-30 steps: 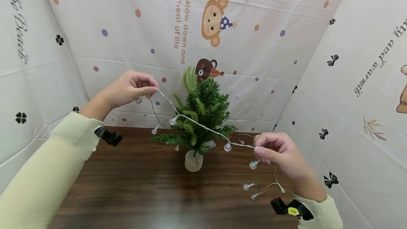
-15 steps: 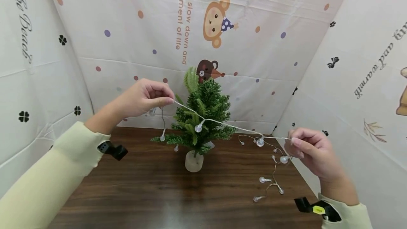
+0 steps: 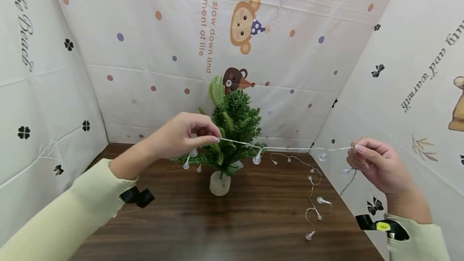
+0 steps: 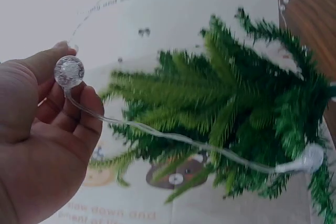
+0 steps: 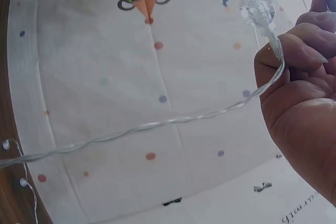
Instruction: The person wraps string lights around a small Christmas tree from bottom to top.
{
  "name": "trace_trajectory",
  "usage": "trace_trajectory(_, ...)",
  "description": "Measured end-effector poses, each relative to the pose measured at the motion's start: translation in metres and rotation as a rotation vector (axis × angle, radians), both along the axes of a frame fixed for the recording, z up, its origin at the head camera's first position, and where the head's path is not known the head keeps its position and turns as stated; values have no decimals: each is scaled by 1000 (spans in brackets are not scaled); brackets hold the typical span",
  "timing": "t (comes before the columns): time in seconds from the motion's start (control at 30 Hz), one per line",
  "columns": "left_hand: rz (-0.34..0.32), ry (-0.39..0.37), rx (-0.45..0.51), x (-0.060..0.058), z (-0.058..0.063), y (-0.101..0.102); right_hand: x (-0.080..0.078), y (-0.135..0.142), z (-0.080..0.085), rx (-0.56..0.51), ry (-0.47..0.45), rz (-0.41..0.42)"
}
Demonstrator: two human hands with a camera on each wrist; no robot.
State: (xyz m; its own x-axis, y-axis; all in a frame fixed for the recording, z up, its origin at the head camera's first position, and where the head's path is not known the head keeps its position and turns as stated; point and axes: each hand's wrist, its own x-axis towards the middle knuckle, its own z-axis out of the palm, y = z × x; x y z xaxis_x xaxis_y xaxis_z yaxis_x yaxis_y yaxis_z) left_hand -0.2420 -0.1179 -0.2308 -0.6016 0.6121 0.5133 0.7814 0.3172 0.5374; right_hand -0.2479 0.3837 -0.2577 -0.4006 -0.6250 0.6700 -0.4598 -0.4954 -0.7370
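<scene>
Head view: left hand (image 3: 186, 134) and right hand (image 3: 382, 166) pinch a clear, twisted light string (image 3: 256, 159).

The tree (image 3: 239, 118) is standing toward the back of the table (image 3: 170, 224), with one sheet (image 3: 145, 47) rising behind it and side sheets (image 3: 384, 104) flanking left and right. The light string (image 3: 290, 148) is stretching between the left hand (image 3: 186, 134) — before the tree's left side — and the right hand (image 3: 378, 166), well right of the tree. More bulbs (image 3: 319, 216) are trailing over the table's right side.
</scene>
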Motion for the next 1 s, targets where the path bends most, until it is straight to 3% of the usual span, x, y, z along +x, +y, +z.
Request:
trace_trajectory(0.33, 46, 81, -43, 12, -11, 21, -4, 20, 3, 31, -71, -63)
trace_trajectory(0.5, 97, 160, -48, 19, -14, 23, -2, 24, 3, 45, -92, -98)
trace_trajectory(0.73, 118, 256, -15, 30, -12, 24, 0, 22, 6, 67, -85, -141)
trace_trajectory(1.0, 113, 303, 26, 34, -4, 26, 3, 19, 10, 81, -88, -203)
